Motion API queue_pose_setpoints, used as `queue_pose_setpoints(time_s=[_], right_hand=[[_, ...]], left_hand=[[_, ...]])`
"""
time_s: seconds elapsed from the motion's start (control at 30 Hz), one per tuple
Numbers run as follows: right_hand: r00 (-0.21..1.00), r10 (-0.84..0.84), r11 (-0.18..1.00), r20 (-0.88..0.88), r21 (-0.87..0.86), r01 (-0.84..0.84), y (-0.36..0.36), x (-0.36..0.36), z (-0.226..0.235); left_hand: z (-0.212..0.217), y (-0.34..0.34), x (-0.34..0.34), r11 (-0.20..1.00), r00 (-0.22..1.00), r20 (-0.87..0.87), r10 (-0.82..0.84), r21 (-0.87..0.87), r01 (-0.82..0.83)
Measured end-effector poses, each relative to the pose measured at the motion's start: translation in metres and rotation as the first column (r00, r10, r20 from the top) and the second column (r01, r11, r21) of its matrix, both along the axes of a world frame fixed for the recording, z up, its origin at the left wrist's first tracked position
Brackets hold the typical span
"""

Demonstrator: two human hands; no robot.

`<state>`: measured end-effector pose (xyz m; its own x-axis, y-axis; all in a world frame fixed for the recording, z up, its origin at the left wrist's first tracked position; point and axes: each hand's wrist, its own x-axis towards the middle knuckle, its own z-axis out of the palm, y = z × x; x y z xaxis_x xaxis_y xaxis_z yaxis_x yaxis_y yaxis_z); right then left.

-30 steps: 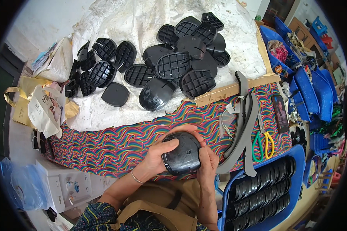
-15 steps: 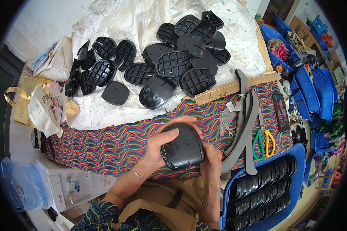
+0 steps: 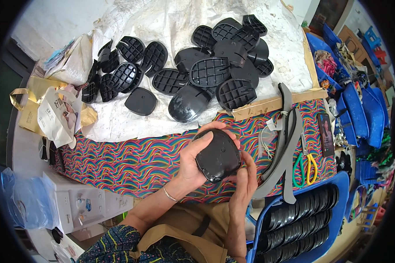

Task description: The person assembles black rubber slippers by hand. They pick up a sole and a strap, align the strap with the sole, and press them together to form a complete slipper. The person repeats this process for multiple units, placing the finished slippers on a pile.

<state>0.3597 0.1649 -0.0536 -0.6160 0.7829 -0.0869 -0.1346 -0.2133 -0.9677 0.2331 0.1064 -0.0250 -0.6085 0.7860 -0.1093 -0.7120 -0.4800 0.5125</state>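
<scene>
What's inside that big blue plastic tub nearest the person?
Three rows of curved, glossy black plastic pieces stand packed inside the blue plastic tub. Whatever lies under them is covered, so I can't see that.

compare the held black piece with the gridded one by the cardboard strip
The held piece shows a mostly smooth face; the gridded piece shows its ribbed side. The held piece is clasped in the left grip; the gridded piece lies by the cardboard strip, with no hand on it. Both are black with rounded outlines.
</scene>
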Motion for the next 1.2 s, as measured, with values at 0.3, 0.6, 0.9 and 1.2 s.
queue_pose_setpoints(time_s=[0.3, 0.6, 0.9, 1.2], right_hand=[[0.974, 0.078, 0.997, -0.213, 0.024, -0.075, -0.018, -0.016, 0.002], [0.966, 0.068, 0.991, -0.250, -0.098, -0.096, -0.013, -0.020, 0.001], [0.995, 0.023, 1.000, -0.099, 0.015, -0.021, -0.023, -0.027, -0.001], [0.922, 0.130, 0.932, -0.365, -0.271, -0.239, 0.009, -0.001, -0.027]], left_hand=[[0.002, -0.002, 0.005, 0.996, 0.988, 0.126, 0.088, -0.030, -0.085], [0.000, 0.001, 0.004, 0.989, 0.982, -0.129, 0.137, -0.044, -0.143], [-0.004, 0.000, 0.004, 0.990, 0.972, -0.192, 0.136, -0.011, -0.141], [0.000, -0.011, -0.015, 0.991, 0.985, 0.173, 0.017, 0.130, -0.040]])
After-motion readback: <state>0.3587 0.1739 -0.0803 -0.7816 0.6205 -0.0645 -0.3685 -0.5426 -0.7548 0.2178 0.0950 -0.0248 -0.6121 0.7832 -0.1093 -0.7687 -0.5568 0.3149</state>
